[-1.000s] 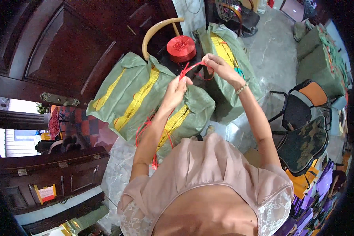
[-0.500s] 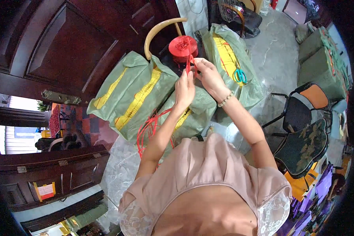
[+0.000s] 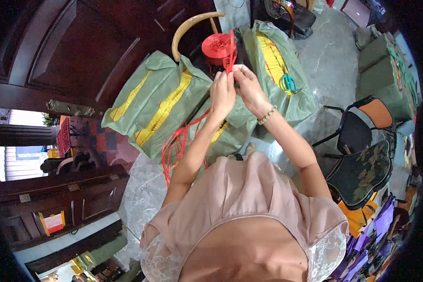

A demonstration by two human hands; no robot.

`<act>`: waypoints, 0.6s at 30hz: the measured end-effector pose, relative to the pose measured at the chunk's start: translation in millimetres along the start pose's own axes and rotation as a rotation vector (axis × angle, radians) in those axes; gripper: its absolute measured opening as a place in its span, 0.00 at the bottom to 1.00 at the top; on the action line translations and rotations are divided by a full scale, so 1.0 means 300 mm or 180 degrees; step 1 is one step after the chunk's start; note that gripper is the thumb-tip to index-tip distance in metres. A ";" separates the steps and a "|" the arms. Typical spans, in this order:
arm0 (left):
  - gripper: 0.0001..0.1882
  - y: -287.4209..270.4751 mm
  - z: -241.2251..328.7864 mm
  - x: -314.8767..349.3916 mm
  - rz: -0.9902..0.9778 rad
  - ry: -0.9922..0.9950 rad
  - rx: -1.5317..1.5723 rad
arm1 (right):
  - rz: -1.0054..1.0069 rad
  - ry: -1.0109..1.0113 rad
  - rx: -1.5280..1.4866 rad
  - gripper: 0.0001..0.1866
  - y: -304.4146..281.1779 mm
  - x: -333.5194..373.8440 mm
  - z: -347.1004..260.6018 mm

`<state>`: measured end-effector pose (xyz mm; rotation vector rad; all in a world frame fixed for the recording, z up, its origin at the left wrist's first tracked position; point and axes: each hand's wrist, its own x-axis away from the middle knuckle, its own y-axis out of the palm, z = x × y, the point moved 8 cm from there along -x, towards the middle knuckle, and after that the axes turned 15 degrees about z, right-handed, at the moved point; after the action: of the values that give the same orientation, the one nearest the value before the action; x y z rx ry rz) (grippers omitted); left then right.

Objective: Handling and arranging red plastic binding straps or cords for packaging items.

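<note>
My left hand [image 3: 222, 93] and my right hand [image 3: 250, 87] meet in front of a red spool of plastic twine [image 3: 216, 47]. Both are closed on red plastic twine [image 3: 229, 61], which stands up in a loop above the fingertips. Loose strands of the same twine [image 3: 174, 145] hang down by my left forearm. Under and around my hands stand green woven sacks [image 3: 157, 89] with yellow bands. Teal-handled scissors [image 3: 288, 83] lie on the sack to the right. The exact crossing of the twine between my fingers is hidden.
A curved wooden chair back [image 3: 185, 30] rises behind the spool. Dark wooden doors [image 3: 80, 47] stand on the left. At the right are a black and orange chair [image 3: 355, 127], a patterned cushion seat [image 3: 362, 174] and more green sacks [image 3: 380, 80]. Purple and orange items [image 3: 371, 225] lie below.
The twine between my hands now rises in a taller loop beside the spool. Both hands stay close together, and the view has shifted slightly.
</note>
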<state>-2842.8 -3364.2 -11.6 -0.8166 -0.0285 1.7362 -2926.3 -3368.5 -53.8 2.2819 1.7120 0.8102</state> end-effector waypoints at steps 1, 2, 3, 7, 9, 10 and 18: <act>0.13 0.002 0.011 -0.010 0.0050 0.0073 -0.0115 | -0.0039 -0.0087 0.0223 0.07 -0.010 -0.020 0.002; 0.13 -0.026 0.035 -0.024 0.0251 0.0503 -0.0348 | -0.0082 -0.0041 0.0089 0.08 0.016 -0.007 -0.012; 0.13 -0.037 0.037 -0.047 0.0405 0.0745 -0.0334 | -0.0274 -0.0203 0.0169 0.09 0.033 -0.011 -0.034; 0.16 -0.070 0.046 -0.156 0.0489 -0.0609 0.1764 | -0.0473 -0.0832 0.0141 0.22 0.100 -0.061 -0.087; 0.15 -0.121 0.084 -0.226 0.0758 -0.1183 0.2837 | -0.1011 -0.0361 -0.0226 0.28 0.217 -0.007 -0.060; 0.14 -0.137 0.102 -0.256 0.0806 -0.1441 0.3304 | -0.1082 -0.0105 -0.0450 0.30 0.242 -0.005 -0.032; 0.13 -0.948 -0.009 -0.505 0.1387 -0.0343 0.4009 | -0.3152 -0.0213 0.2113 0.26 0.136 0.098 -0.081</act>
<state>-2587.1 -3398.5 181.5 0.2324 1.1221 1.7429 -2899.2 -3358.7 -5.9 1.2804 2.9160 -0.0633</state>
